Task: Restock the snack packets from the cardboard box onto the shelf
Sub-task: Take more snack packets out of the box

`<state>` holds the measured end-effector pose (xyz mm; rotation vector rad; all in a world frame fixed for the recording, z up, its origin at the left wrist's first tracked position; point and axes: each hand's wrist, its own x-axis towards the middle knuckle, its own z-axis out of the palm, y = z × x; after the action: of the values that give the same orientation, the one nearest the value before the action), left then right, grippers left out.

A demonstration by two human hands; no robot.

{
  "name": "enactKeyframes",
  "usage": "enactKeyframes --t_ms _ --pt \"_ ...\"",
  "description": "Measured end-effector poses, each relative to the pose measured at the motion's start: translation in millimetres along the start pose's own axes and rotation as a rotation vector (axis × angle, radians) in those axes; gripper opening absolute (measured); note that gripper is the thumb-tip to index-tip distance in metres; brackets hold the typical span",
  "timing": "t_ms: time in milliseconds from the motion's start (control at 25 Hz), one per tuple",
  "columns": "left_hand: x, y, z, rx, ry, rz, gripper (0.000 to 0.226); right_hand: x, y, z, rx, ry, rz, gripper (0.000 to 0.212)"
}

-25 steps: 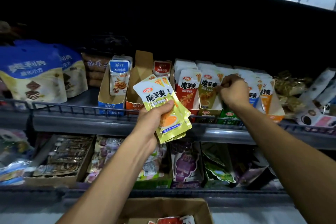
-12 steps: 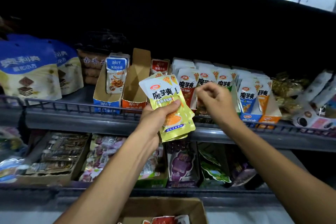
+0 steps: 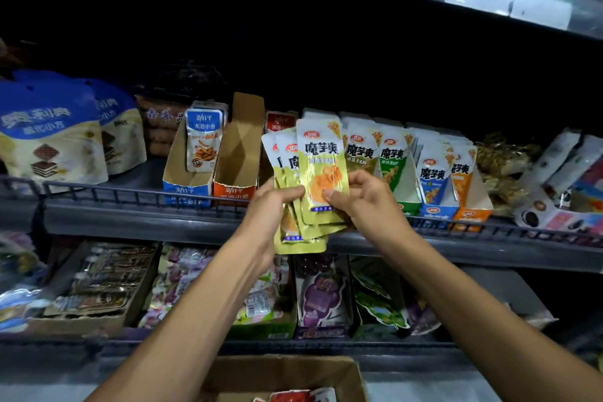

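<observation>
Yellow snack packets (image 3: 321,173) fanned between both hands, front of shelf (image 3: 146,219). Left hand (image 3: 272,206) grips stack; right hand (image 3: 362,199) pinches front packet. Peeling one off. Next: slip into matching tray, behind right fingers.

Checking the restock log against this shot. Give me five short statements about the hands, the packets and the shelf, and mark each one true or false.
1. The left hand grips a fanned stack of yellow-green packets. True.
2. The right hand hangs idle beside the shelf. False: its fingers pinch the front packet of the stack.
3. The orange display carton on the shelf looks empty. True.
4. The blue display carton holds no packets. False: a blue-topped packet stands in it.
5. The cardboard box below is empty. False: a red and white packet shows inside it.
</observation>
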<state>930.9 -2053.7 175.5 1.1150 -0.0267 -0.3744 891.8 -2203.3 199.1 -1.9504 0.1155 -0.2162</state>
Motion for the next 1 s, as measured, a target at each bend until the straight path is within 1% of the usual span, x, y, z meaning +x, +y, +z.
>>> enactKeyframes --t_ms 40,120,160,240,280,320,360,400,440,520,560,600,680,720,800,880,920,1000 --pt "2.4 -1.5 -1.3 0.022 0.006 0.014 0.051 0.0 -1.6 -1.9 0.002 -0.017 0.017 0.014" --pt "0.6 -3.1 0.1 0.016 0.003 0.026 0.026 -0.6 -6.7 -4.1 0.047 -0.005 0.02 0.015" --pt "0.1 -3.0 1.2 0.008 -0.011 0.022 0.021 -0.6 -8.9 -4.4 0.112 0.016 0.022 0.014" --pt "-2.0 -2.1 1.3 -0.034 -0.009 0.017 0.019 0.8 -10.4 -4.2 0.223 0.006 0.038 0.016" --pt "-0.6 -1.9 -0.9 -0.052 0.012 0.017 0.022 2.2 -10.1 -3.6 0.233 -0.016 0.055 0.015" --pt "-0.6 -0.5 -1.1 -0.079 0.03 0.007 0.035 4.4 -8.5 -3.9 0.218 -0.021 0.079 0.013" --pt "0.3 0.4 -2.7 -0.103 0.045 -0.003 0.054 8.5 -6.2 -6.4 0.206 0.012 0.098 0.01" --pt "2.8 0.5 -5.1 -0.124 0.059 0.0 0.067 14.2 -4.6 -11.3 0.208 0.089 0.113 0.011" --pt "5.7 0.4 -7.8 -0.138 0.075 0.007 0.066 21.5 -3.8 -19.0 0.226 0.199 0.118 0.013" --pt "7.5 3.1 -10.5 -0.146 0.092 0.024 0.045 36.7 -6.4 -39.5 0.272 0.398 0.097 0.019" --pt "9.1 2.8 -12.4 -0.142 0.092 0.021 0.04 43.6 -8.1 -48.9 0.286 0.446 0.075 0.024" --pt "9.6 2.7 -13.3 -0.136 0.098 0.014 0.04 50.7 -8.6 -55.7 0.272 0.463 0.033 0.026" --pt "11.0 1.6 -14.9 -0.129 0.097 0.008 0.041 64.5 -5.9 -60.6 0.141 0.441 -0.046 0.027" --pt "11.9 0.5 -14.7 -0.125 0.095 0.004 0.038 70.8 -2.8 -61.6 0.046 0.424 -0.044 0.027" --pt "12.6 -0.9 -14.0 -0.114 0.091 -0.01 0.03 83.0 8.1 -60.8 -0.155 0.383 0.04 0.026" --pt "12.9 -1.5 -13.0 -0.099 0.066 -0.03 0.029 89.0 21.4 -55.2 -0.396 0.361 0.069 0.027" --pt "13.4 -1.6 -11.8 -0.089 0.057 -0.04 0.029 89.5 25.8 -52.0 -0.499 0.396 0.058 0.033" --pt "14.5 -0.5 -12.3 -0.085 0.056 -0.061 0.03 85.1 26.5 -43.8 -0.6 0.552 0.021 0.049"
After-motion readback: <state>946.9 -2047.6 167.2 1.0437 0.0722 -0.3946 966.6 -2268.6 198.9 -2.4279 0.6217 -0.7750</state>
